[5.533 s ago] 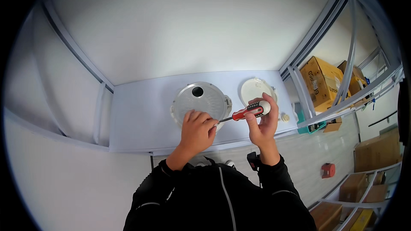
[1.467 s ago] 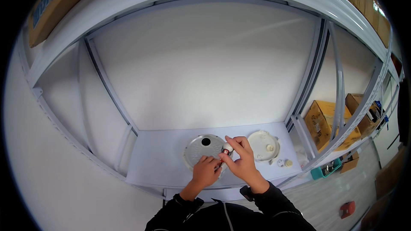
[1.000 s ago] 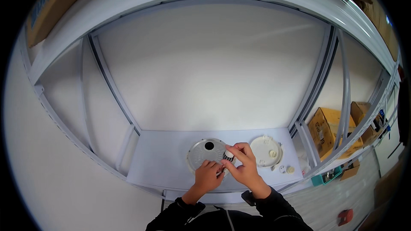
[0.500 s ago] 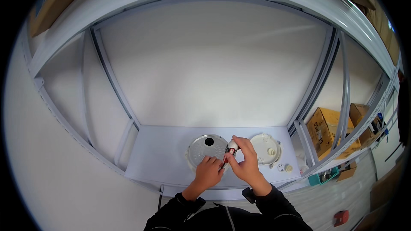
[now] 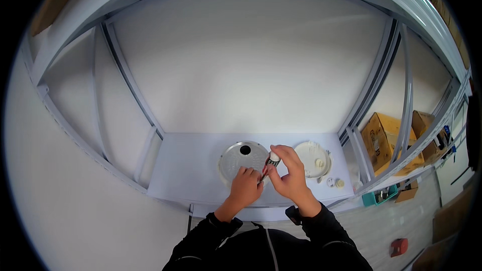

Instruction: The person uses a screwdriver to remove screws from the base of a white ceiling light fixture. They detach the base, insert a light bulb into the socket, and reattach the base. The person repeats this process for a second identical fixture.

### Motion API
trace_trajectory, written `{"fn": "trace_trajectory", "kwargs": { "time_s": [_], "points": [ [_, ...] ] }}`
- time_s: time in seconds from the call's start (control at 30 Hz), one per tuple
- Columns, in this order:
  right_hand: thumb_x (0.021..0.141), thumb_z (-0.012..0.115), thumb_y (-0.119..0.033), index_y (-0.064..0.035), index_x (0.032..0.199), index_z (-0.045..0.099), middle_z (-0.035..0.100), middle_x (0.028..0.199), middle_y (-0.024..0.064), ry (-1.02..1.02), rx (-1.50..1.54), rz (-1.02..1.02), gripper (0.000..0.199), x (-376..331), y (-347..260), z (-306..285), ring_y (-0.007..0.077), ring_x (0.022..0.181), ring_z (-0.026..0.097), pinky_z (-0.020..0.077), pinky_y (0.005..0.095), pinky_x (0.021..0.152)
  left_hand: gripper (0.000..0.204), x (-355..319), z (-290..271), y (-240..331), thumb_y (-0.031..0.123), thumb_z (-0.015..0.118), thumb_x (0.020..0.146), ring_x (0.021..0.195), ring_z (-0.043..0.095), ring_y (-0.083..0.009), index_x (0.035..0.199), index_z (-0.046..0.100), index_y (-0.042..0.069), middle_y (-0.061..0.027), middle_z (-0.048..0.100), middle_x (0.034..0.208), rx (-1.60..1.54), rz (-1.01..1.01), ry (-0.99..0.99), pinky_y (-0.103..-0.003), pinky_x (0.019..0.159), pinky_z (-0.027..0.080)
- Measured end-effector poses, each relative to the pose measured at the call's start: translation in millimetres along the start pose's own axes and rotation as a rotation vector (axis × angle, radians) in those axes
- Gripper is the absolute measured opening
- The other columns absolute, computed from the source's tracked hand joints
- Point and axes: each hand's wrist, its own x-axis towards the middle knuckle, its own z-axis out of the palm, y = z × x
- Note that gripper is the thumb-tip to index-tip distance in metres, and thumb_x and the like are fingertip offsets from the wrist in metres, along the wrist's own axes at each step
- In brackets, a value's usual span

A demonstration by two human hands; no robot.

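Note:
Over the near part of a round silver metal disc (image 5: 232, 156), my two hands meet at a small slim piece (image 5: 272, 160) with a white end and a red and dark body. I cannot make out its exact kind. My left hand (image 5: 245, 188) is closed by its lower, dark end, with the fingers curled. My right hand (image 5: 290, 176) grips the upper part, thumb and fingers around the white end. The disc has a black round hole near its far edge. To the right of my right hand lies a round white plastic cover (image 5: 307, 153) with a small cream part on it.
Two small round parts, a white one (image 5: 330, 182) and a cream one (image 5: 340, 183), lie right of the cover on the white bench (image 5: 181, 170). A grey frame surrounds it. Cardboard boxes (image 5: 384, 140), a teal bin (image 5: 374, 198) and a red object (image 5: 399, 247) are further right.
The slim piece has turned between my fingers, now showing a dark patterned band below its white end. My hands stay almost in place. The whole view has shifted slightly.

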Motion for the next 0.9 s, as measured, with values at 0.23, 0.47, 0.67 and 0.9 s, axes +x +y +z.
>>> {"fn": "trace_trajectory", "kwargs": {
  "time_s": [0.23,0.47,0.67,0.9],
  "points": [
    [0.088,0.085,-0.005,0.0000,0.141,0.067,0.068,0.133,0.0214,-0.077,-0.054,-0.003,0.057,1,-2,-1,0.0368,0.117,0.071,0.0564,0.0401,0.101,0.019,-2,5,1,0.018,0.081,0.084,0.106,0.061,-0.0344,0.094,0.070,0.007,-0.0096,0.068,0.100,0.004,-0.035,0.008,-0.046,0.090,0.055],
    [0.088,0.084,-0.006,-0.0029,0.140,0.070,0.068,0.126,0.0197,0.004,0.030,0.069,0.053,-3,-2,3,0.0364,0.108,0.069,0.0573,0.0401,0.093,0.019,-1,-1,6,0.018,0.082,0.085,0.107,0.061,-0.0343,0.094,0.070,0.007,-0.0085,0.069,0.101,0.025,-0.047,-0.030,-0.046,0.091,0.055],
    [0.089,0.087,-0.007,-0.0019,0.138,0.069,0.066,0.126,0.0179,-0.012,-0.029,0.002,0.052,-4,-5,-1,0.0313,0.109,0.070,0.0563,0.0375,0.097,0.018,-3,1,4,0.018,0.082,0.086,0.106,0.060,-0.0333,0.094,0.070,0.007,-0.0077,0.069,0.101,0.013,-0.025,-0.002,-0.045,0.091,0.055],
    [0.087,0.092,-0.012,-0.0018,0.138,0.069,0.065,0.125,0.0169,-0.035,-0.058,0.041,0.057,-12,5,-2,0.0275,0.101,0.067,0.0563,0.0370,0.091,0.019,-4,2,6,0.018,0.083,0.086,0.106,0.061,-0.0328,0.096,0.071,0.007,-0.0070,0.069,0.101,-0.003,-0.056,-0.012,-0.045,0.091,0.055]
  ]
}}
